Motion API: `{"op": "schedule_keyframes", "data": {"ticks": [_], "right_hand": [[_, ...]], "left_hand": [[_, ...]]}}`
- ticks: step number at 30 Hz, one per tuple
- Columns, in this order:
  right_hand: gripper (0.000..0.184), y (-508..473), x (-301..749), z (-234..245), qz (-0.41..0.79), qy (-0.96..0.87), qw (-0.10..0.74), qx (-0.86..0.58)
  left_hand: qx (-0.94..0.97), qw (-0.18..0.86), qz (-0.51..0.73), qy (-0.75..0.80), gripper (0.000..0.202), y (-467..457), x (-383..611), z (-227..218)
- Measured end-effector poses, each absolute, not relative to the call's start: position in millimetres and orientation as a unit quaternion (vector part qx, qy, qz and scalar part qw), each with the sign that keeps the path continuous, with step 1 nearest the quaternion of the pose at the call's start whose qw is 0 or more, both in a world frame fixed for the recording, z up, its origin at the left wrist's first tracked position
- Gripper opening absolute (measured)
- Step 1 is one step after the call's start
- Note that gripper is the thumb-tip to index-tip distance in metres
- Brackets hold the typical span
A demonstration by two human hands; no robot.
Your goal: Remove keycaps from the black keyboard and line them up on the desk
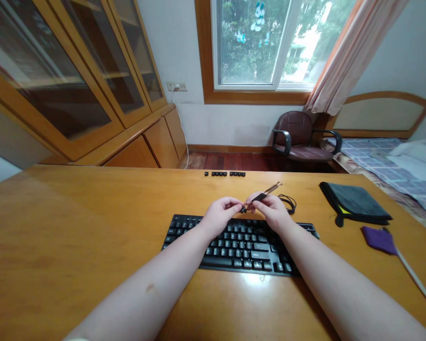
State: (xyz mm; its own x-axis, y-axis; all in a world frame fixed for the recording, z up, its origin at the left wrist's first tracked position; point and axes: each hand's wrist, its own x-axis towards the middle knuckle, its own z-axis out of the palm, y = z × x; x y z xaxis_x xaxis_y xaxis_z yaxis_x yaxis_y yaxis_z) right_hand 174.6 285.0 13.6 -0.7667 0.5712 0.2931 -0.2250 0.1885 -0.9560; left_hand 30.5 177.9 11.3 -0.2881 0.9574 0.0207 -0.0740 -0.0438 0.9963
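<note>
A black keyboard (234,246) lies on the desk under my wrists. My left hand (220,215) pinches a small black keycap (243,210) between thumb and fingertips above the keyboard's far edge. Close beside it, my right hand (269,208) is closed around a slim tool (264,193) with a dark grip and a forked, brownish metal end pointing up and away to the right. The right fingertips also reach toward the keycap; whether they touch it is unclear. Several loose keycaps (219,174) stand in a row along the desk's far edge.
A black cable (290,203) lies coiled behind the keyboard. To the right are a dark folded cloth (358,201) and a purple cloth (379,240) on a pale stick (417,279). Beyond the wooden desk (92,237) stand an armchair (294,132) and a cabinet (128,142).
</note>
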Motion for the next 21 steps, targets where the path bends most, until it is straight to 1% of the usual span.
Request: {"op": "schedule_keyframes", "data": {"ticks": [4, 7, 10, 13, 17, 21], "right_hand": [[0.021, 285.0, 176.3, 13.5, 0.622, -0.714, 0.309, -0.091], [0.017, 284.9, 178.0, 14.1, 0.573, -0.749, 0.325, -0.071], [0.017, 282.8, 179.8, 15.7, 0.500, -0.794, 0.341, -0.062], [0.018, 279.0, 179.9, 17.9, 0.459, -0.818, 0.340, -0.059], [0.019, 278.0, 177.5, 17.4, 0.465, -0.792, 0.373, -0.136], [0.018, 282.9, 176.6, 13.4, 0.411, -0.802, 0.396, -0.179]], "left_hand": [[0.299, 0.559, 0.615, 0.470, 0.024, 177.2, 28.7, 11.8], [0.245, 0.599, 0.622, 0.441, 0.026, 177.0, 28.9, 11.7], [0.226, 0.595, 0.634, 0.439, 0.025, 177.9, 29.9, 11.3], [0.216, 0.579, 0.655, 0.436, 0.022, 178.9, 30.8, 10.7], [0.221, 0.540, 0.679, 0.445, 0.021, 179.8, 30.9, 9.3], [0.255, 0.509, 0.672, 0.473, 0.028, 181.1, 30.6, 6.7]]}}
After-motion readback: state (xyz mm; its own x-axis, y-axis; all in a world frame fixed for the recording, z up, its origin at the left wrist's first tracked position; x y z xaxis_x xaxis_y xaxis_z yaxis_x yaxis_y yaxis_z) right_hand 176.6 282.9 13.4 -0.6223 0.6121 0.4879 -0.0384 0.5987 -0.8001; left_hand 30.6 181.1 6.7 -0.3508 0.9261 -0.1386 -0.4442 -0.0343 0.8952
